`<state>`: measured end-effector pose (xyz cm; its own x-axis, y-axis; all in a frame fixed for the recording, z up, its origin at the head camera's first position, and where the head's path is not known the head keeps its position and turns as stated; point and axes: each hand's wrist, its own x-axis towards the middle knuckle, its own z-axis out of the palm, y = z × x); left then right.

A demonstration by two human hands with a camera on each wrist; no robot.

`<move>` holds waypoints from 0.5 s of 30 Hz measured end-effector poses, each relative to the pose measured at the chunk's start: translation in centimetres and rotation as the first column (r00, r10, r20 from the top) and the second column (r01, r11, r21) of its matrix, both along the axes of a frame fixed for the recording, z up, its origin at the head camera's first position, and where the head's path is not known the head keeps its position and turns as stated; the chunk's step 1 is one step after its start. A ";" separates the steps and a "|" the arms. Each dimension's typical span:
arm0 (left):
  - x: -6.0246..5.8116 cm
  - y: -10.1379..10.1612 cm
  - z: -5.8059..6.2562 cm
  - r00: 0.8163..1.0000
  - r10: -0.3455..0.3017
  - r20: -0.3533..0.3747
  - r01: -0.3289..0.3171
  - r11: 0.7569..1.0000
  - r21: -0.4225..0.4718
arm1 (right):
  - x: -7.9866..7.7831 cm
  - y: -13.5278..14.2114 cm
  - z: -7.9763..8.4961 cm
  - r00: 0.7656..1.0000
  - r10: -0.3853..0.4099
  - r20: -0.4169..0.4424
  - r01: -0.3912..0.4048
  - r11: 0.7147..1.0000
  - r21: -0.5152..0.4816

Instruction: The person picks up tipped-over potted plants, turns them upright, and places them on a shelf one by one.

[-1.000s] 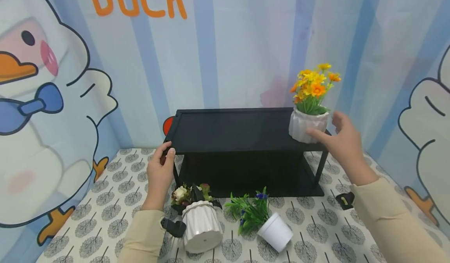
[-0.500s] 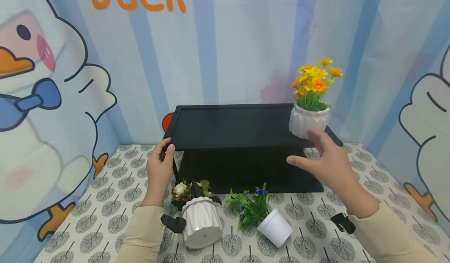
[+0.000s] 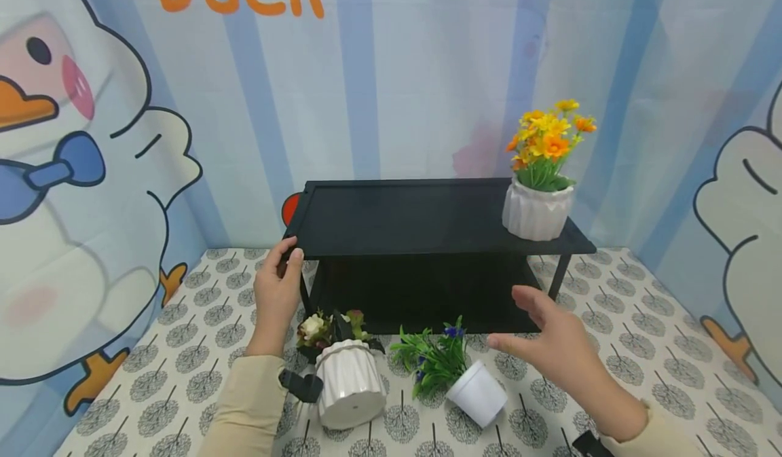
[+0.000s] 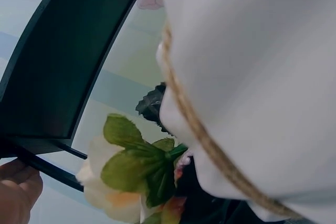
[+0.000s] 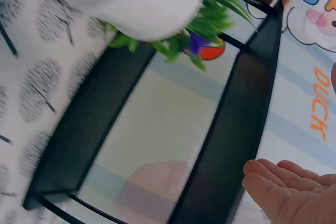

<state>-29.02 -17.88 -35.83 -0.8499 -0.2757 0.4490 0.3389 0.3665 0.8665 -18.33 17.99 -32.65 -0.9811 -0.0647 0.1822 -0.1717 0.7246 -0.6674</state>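
My left hand grips the front left corner of a black two-tier shelf, fingers and thumb about its edge. On the top tier, at the right end, a pot of yellow and orange flowers stands upright. My right hand is held in front of the shelf's right side, thumb and fingers spread with nothing between them. Left of it, a small white pot with blue-flowered greenery lies tipped on the table. A ribbed white pot with cream flowers and twine round its rim lies beside my left forearm.
The table wears a cloth with a grey tree print. Behind the shelf hangs a blue-striped curtain with cartoon ducks. The shelf's lower tier sits just behind the two lying pots.
My right hand has let go of the yellow-flower pot and come down toward the small white pot. My left hand keeps its grip on the shelf corner.
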 end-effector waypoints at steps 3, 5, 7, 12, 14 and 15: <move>0.1 0.0 0.1 1.000 0.003 0.002 -0.003 1.000 -0.005 | 0.2 0.0 -1.1 0.999 -0.001 0.044 0.002 1.000 -0.007; 0.1 0.0 0.1 1.000 0.002 0.006 -0.002 1.000 -0.005 | 0.3 -0.1 -1.7 0.996 -0.002 0.085 0.004 1.000 -0.018; 0.1 0.0 0.1 1.000 0.000 0.011 0.000 1.000 -0.002 | 0.4 -0.2 -2.3 0.991 -0.008 0.130 0.011 1.000 -0.022; 0.2 0.0 0.2 0.999 -0.009 0.038 0.009 1.000 0.003 | 0.6 -0.4 -3.7 0.979 -0.026 0.202 0.029 0.999 -0.014; 0.2 0.1 0.3 0.999 -0.011 0.047 0.011 1.000 0.001 | 0.6 -0.5 -4.2 0.976 -0.030 0.217 0.033 0.999 -0.013; 0.2 0.1 0.3 0.999 -0.010 0.050 0.010 1.000 0.001 | 0.6 -0.5 -4.4 0.975 -0.029 0.221 0.033 0.999 -0.015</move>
<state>-28.82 -17.81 -35.48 -0.8738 -0.2678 0.4059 0.2990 0.3625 0.8827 -17.77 17.46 -37.07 -0.9987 -0.0320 -0.0385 0.0041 0.7142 -0.6999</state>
